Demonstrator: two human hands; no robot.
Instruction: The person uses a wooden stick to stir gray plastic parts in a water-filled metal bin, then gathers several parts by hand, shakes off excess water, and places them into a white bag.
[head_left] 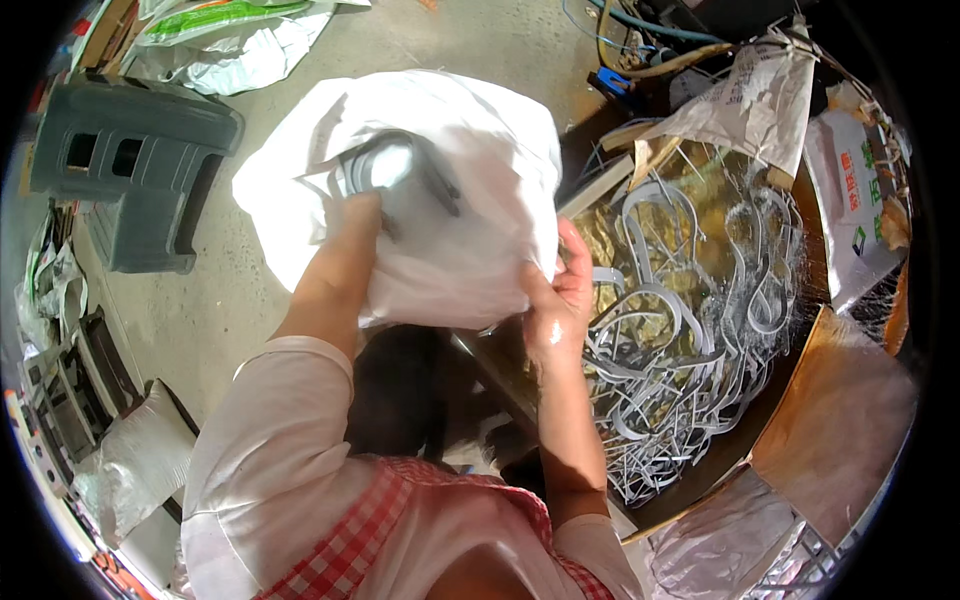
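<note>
The left hand [355,215] is pushed into the mouth of a white plastic sack [450,180], its fingers hidden by the thin film, so how far they are closed cannot be told; through the plastic a grey curved strip [385,160] shows just above the hand, bowed like a horseshoe with its arch toward the far side and its legs running back toward the person. The right hand [555,290] pinches the near right edge of the sack, thumb and fingers closed on a fold of the film. The sack hangs between the two hands, its long axis running from the near right to the far left, its bulk over the concrete floor [240,290].

Just right of the right hand lies a shallow tray [700,480] lined with crinkled gold foil, heaped with grey bent strips [680,320] tangled together, some reaching its near edge. A woven bag [760,90] leans at the tray's far corner. On the floor to the far left stands a grey plastic stool [130,160].
</note>
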